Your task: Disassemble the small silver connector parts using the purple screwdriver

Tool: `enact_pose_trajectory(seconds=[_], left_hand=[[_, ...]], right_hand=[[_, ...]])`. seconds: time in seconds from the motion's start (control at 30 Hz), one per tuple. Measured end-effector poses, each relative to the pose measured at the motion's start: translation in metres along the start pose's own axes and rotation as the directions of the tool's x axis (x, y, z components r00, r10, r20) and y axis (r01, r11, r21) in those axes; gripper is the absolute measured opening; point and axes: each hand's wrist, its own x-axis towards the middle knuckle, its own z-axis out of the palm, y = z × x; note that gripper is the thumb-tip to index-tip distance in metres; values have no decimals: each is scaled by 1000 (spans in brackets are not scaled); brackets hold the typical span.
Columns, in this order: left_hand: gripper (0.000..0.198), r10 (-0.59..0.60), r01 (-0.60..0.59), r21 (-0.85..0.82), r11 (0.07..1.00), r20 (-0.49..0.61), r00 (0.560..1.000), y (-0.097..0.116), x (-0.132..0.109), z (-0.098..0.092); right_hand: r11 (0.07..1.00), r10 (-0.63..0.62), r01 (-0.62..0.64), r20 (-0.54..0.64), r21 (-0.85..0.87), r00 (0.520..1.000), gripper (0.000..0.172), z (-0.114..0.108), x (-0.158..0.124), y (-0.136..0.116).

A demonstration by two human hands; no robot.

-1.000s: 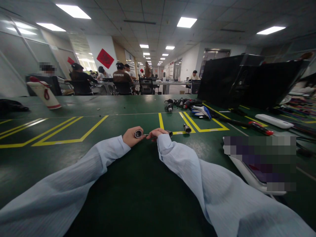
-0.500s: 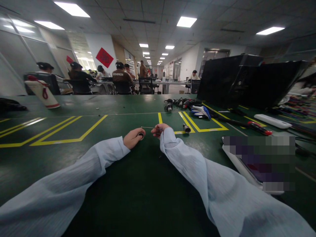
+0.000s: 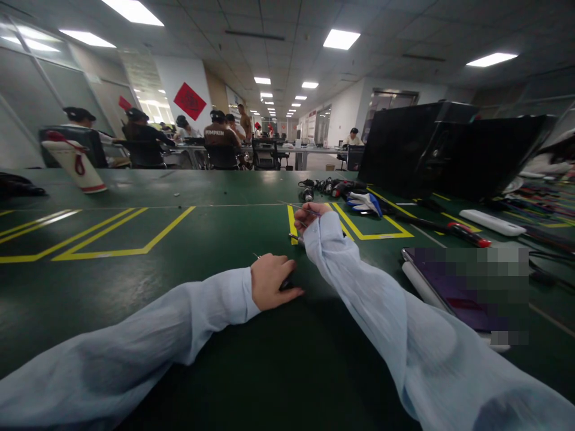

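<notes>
My left hand is palm down low over the green table, with its thumb stretched toward the right. Its fingers curl around a small dark thing that they mostly hide. A thin metallic tip pokes out behind the knuckles. Farther forward, my right hand is raised with fingers pinched on a thin metal rod, which points up and left. Just below these fingers shows a short metallic piece; whether the hand touches it, I cannot tell. My right sleeve mostly covers the metal connector.
Several dark metal parts and a blue-and-white glove lie beyond my right hand. A red-and-black handled tool, a phone-like device and black cases are right. Yellow tape marks the table; a cup stands left.
My left hand has come nearer and to the right, turning palm down. My right hand has moved forward and right, with the thin rod raised, and its sleeve now mostly covers the connector.
</notes>
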Motion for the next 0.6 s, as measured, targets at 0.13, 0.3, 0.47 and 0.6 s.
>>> enact_pose_trajectory(seconds=[0.13,0.3,0.47,0.6], left_hand=[[27,6,-20,92,996,143,990,1,3,-3],[19,81,-104,118,988,186,979,-2,4,-10],[18,157,-160,5,987,157,975,5,-11,-17],[13,189,-174,-117,978,133,973,31,-35,-27]], right_hand=[[998,-12,9,46,58,999,23,-4,-7,-4],[997,-48,40,102,73,994,21,-13,-16,-7],[1000,28,-28,101,7,995,17,-32,-31,8],[986,142,-135,69,-101,987,14,-47,-48,31]])
